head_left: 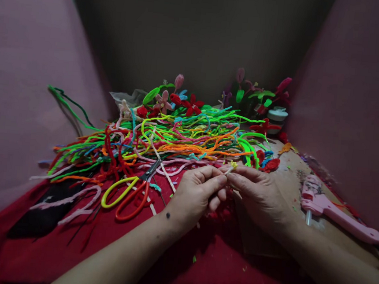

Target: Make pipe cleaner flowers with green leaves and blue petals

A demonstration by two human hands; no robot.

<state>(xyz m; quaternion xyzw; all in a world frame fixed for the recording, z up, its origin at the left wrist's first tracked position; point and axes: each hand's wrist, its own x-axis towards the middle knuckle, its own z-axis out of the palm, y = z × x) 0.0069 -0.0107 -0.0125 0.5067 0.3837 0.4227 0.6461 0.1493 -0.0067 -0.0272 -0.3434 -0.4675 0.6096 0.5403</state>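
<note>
red cloth [107, 249] covers the near part of the table, and both forearms reach in over it. the left hand [196, 193] and right hand [258, 192] meet just short of the heap of pipe cleaners [176, 141]. their fingertips are pinched narrow on a thin pale stem [231, 167], whose yellow tip pokes up between them.

the hold is by fingertips only, so a slip would likely drop the stem into the tangle, where it would be hard to spot. loose strands lie close to the knuckles and could snag. the scissors [128, 194] rest just left of the left hand with their blades buried under the heap, and a sideways sweep could catch them. the pink glue gun [329, 207] lies well apart on the right; i cannot tell whether it is hot.

open room is mostly near, on the cloth. there is also some on the bare brown tabletop [289, 177] between the right hand and the glue gun. pink walls close in on both sides. the far end is crowded with finished flowers [193, 103] and a white jar [277, 114].
</note>
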